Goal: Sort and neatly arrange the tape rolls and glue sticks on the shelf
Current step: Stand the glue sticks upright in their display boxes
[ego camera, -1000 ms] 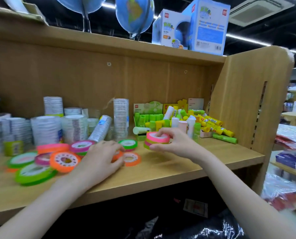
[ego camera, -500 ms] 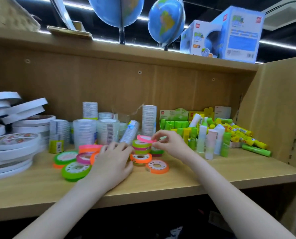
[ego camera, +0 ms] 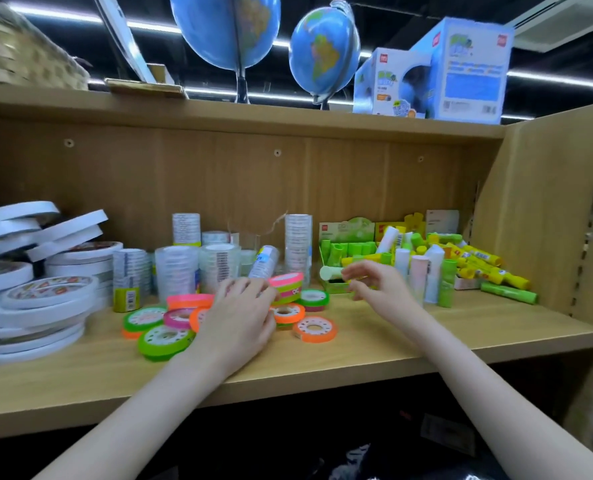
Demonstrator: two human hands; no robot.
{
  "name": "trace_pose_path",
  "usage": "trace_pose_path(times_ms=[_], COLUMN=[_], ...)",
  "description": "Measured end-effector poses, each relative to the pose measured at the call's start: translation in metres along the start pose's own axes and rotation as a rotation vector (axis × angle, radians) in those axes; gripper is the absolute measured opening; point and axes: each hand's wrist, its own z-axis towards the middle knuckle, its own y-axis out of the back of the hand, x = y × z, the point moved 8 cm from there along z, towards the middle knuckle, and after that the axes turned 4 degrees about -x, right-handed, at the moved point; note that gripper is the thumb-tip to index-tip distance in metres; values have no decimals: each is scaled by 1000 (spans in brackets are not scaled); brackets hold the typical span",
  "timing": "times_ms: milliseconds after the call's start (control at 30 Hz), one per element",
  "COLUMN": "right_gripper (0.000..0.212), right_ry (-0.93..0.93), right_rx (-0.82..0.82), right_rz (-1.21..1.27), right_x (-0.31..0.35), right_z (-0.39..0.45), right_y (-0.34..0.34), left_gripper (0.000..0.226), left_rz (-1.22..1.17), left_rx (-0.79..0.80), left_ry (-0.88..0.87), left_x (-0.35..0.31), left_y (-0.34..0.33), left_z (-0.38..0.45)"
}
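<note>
Neon tape rolls in pink, green and orange lie on the wooden shelf (ego camera: 392, 344). A short stack of pink and green rolls (ego camera: 286, 287) stands among them. My left hand (ego camera: 239, 317) rests palm down over the rolls, its fingertips by the stack. An orange roll (ego camera: 315, 329) lies flat in front. My right hand (ego camera: 374, 284) hovers just right of the stack, fingers loosely curled, holding nothing. Behind it lie glue sticks (ego camera: 475, 261), green, yellow and white, some upright, some toppled.
Wide white tape rolls (ego camera: 42, 292) are piled at the left. Clear tape stacks (ego camera: 215, 265) stand at the back. A green glue box (ego camera: 345, 244) sits behind my right hand. The shelf's side panel (ego camera: 547, 209) closes the right. Globes (ego camera: 322, 53) and boxes stand above.
My right hand set the pink roll on the stack, let go and drew back to the right. My left hand moved right over the rolls. The camera turned left.
</note>
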Motion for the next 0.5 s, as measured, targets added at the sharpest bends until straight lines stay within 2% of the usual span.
trace_pose_path(times_ms=[167, 333, 433, 500], right_gripper=[25, 31, 25, 27], right_ry=[-13, -42, -105, -191], right_rx=[-81, -351, -506, -469], right_rz=[-30, -82, -246, -434], right_x=[-19, -43, -64, -85], right_z=[-23, -35, -41, -40], right_y=[56, 129, 172, 190], left_gripper=[33, 34, 39, 55], left_rz=[-159, -322, -382, -425], left_rx=[33, 41, 6, -31], left_ry=[-18, -56, -60, -54], left_x=[-31, -74, -98, -114], left_y=[-11, -27, -36, -42], left_z=[21, 61, 91, 110])
